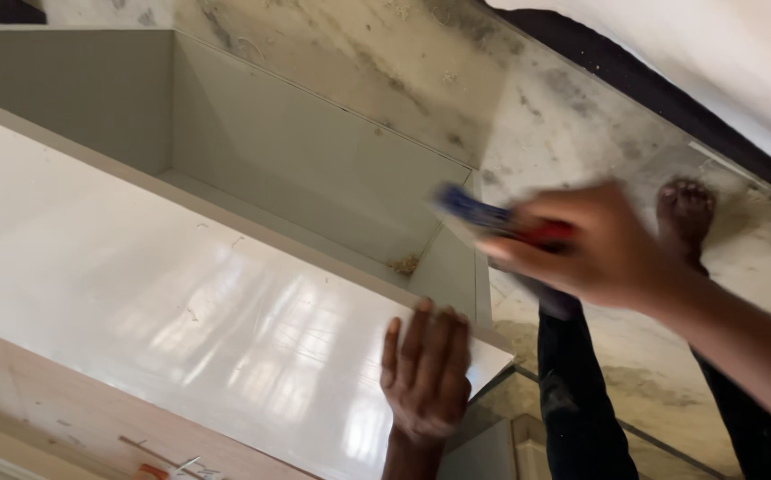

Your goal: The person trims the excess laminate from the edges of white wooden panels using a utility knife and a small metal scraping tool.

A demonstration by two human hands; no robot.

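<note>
My left hand (425,372) lies flat, fingers together, on the near corner of a glossy white panel (181,293) that forms the top of a grey cabinet box (305,160). My right hand (594,244) hovers blurred above the cabinet's right end, closed around a tool with a blue body and a red part (492,218). The tool's blue end points left over the open compartment. A small heap of sawdust (405,264) sits in the compartment's inner corner.
A stained concrete floor (581,116) surrounds the cabinet. My bare foot (685,213) and dark trouser legs (577,400) are at the right. A pale wood-grain board (65,409) with small orange and metal items (168,467) lies at lower left. A white wall with dark skirting (670,53) runs at upper right.
</note>
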